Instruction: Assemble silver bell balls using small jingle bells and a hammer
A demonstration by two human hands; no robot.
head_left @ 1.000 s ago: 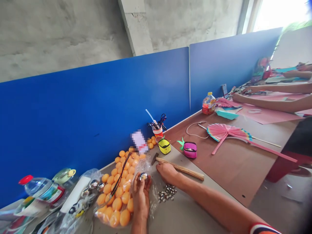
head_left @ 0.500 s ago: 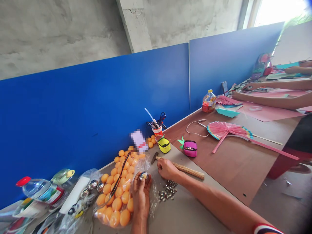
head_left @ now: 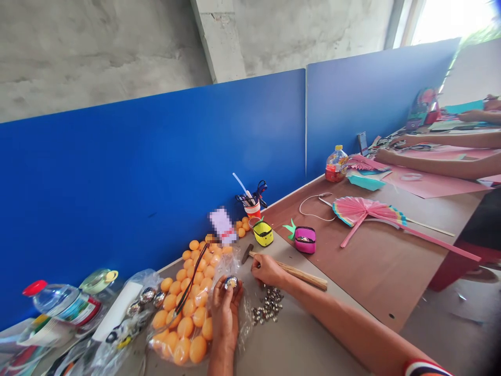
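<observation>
Step in hand: left hand [head_left: 225, 313] holds up a small silver ball [head_left: 230, 283] at the fingertips, grip closed round it, just above the table [head_left: 305, 344] and in front of the bag of balls. Right hand [head_left: 268, 269] lies on the hammer [head_left: 309, 277] near its head end. Whether that grip is wrapped round the wooden handle or only resting on it, I cannot tell (fingers hidden under the hand). Judgement: using the hammer would call for a full wrap on the handle and a steady hold on the ball, which looks round and slippery.

Containers:
- Clear plastic bag [head_left: 235, 261], open: orange balls [head_left: 188, 318], some spilled toward the blue partition.
- Red-banded cup [head_left: 254, 210]: pens and scissors.
- Yellow pouch [head_left: 263, 233] and pink pouch [head_left: 305, 240]: contents too small to tell.
- Water bottle [head_left: 58, 303], red cap, lying at left.

Loose silver bells [head_left: 268, 308] are heaped just beside the right wrist. Another person's arms [head_left: 430, 164] are at far right, well apart.
</observation>
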